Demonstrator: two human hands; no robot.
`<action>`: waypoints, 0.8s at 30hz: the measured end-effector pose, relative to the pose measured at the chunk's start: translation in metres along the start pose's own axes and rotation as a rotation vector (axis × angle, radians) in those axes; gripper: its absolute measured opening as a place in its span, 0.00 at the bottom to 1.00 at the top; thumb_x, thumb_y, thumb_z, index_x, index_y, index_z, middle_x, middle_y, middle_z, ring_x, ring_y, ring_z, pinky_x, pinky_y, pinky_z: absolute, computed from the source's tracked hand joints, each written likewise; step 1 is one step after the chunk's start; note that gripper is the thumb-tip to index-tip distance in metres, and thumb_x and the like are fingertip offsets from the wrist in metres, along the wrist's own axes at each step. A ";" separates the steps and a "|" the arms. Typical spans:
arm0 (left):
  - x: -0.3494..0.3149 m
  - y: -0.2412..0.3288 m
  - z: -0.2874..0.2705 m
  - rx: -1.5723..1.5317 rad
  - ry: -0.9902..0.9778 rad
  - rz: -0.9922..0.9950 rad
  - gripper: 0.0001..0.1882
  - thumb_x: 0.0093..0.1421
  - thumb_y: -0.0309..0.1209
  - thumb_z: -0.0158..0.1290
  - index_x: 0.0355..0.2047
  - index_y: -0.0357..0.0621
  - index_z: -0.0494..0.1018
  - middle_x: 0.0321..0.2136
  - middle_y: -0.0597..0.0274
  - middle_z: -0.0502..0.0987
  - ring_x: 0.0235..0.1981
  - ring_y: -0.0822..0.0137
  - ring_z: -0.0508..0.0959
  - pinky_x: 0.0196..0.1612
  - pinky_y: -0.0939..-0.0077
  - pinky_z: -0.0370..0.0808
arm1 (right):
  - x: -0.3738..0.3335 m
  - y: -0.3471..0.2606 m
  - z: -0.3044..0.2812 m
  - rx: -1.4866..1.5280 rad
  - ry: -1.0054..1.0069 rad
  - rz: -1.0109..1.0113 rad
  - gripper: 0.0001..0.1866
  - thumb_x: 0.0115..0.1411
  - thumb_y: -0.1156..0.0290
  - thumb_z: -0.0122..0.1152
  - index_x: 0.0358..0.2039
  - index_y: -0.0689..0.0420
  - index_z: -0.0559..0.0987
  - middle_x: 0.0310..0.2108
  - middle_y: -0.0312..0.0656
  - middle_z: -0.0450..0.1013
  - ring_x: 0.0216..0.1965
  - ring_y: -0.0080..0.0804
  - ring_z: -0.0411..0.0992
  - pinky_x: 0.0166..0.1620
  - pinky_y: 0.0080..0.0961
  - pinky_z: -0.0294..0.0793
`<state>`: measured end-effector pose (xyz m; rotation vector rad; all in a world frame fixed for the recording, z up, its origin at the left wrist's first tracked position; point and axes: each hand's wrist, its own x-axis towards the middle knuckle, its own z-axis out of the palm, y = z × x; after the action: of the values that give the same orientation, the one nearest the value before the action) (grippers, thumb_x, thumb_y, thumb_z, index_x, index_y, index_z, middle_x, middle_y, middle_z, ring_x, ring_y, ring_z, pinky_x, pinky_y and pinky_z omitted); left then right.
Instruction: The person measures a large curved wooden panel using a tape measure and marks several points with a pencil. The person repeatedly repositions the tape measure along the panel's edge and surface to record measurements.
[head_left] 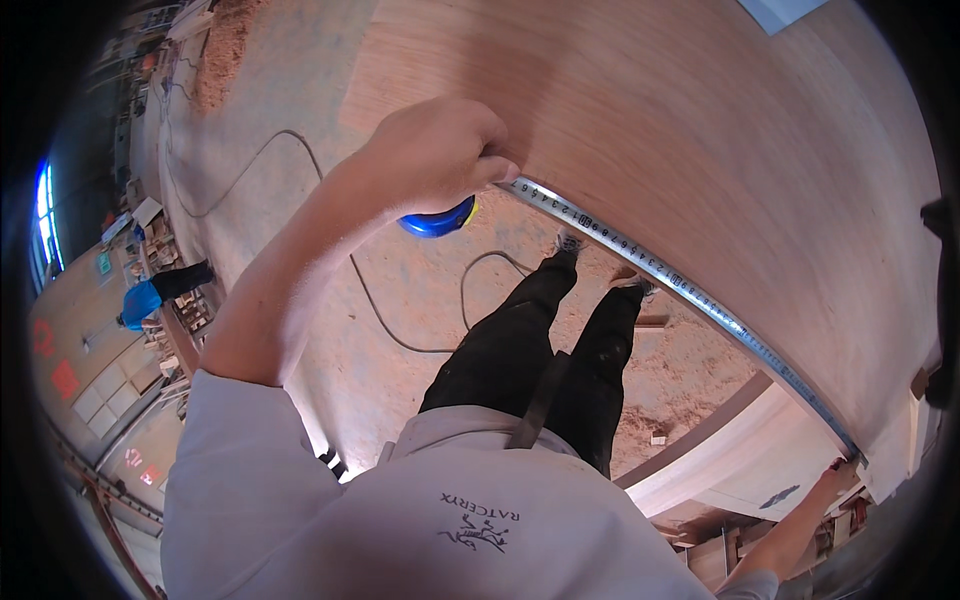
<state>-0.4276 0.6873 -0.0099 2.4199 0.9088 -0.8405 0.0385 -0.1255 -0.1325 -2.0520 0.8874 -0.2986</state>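
Note:
My left hand (445, 148) is closed around a tape measure, its blue case (436, 222) showing below the fingers. The thumb presses near where the metal blade comes out. Pulled out long, the silver tape blade (655, 268) lies along the near edge of a large reddish wooden panel (620, 110). Far out at the lower right, my right hand (832, 480) pinches the other end of the blade at the panel's corner. Its fingers are small and partly hidden there.
A dark cable (372, 320) loops over the dusty floor (330, 250) beside my legs. Curved wooden pieces (700, 440) stand under the panel at the right. Sawdust (225, 50) is heaped at the far left. Another person in blue (142, 302) bends over wood pieces at the left.

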 end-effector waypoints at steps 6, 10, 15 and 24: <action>0.008 -0.005 -0.003 -0.066 -0.020 0.055 0.13 0.58 0.40 0.61 0.30 0.42 0.81 0.24 0.53 0.78 0.26 0.58 0.77 0.33 0.64 0.74 | 0.019 0.009 -0.001 0.040 -0.029 0.011 0.15 0.63 0.61 0.67 0.35 0.62 0.80 0.19 0.38 0.68 0.13 0.24 0.58 0.16 0.21 0.55; 0.010 -0.006 -0.002 -0.137 -0.017 0.040 0.14 0.58 0.38 0.62 0.27 0.39 0.80 0.19 0.53 0.75 0.21 0.62 0.73 0.28 0.66 0.71 | 0.022 0.009 -0.003 0.026 -0.028 0.023 0.15 0.63 0.61 0.67 0.36 0.62 0.80 0.19 0.38 0.68 0.13 0.24 0.58 0.17 0.21 0.56; 0.010 -0.002 -0.005 -0.074 -0.015 0.047 0.13 0.59 0.38 0.62 0.27 0.39 0.81 0.20 0.55 0.77 0.21 0.62 0.74 0.29 0.66 0.72 | 0.015 0.006 0.000 -0.043 0.028 -0.052 0.16 0.63 0.61 0.67 0.30 0.62 0.77 0.19 0.38 0.68 0.14 0.25 0.59 0.16 0.22 0.57; 0.009 -0.001 -0.001 0.047 0.063 0.003 0.18 0.56 0.47 0.66 0.29 0.42 0.84 0.23 0.55 0.81 0.24 0.61 0.79 0.32 0.67 0.75 | 0.003 -0.001 0.001 -0.034 -0.012 -0.058 0.23 0.62 0.57 0.68 0.23 0.63 0.72 0.16 0.39 0.64 0.13 0.26 0.58 0.17 0.24 0.56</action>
<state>-0.4222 0.6922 -0.0152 2.5005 0.9184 -0.7973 0.0412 -0.1267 -0.1328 -2.1114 0.8321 -0.3041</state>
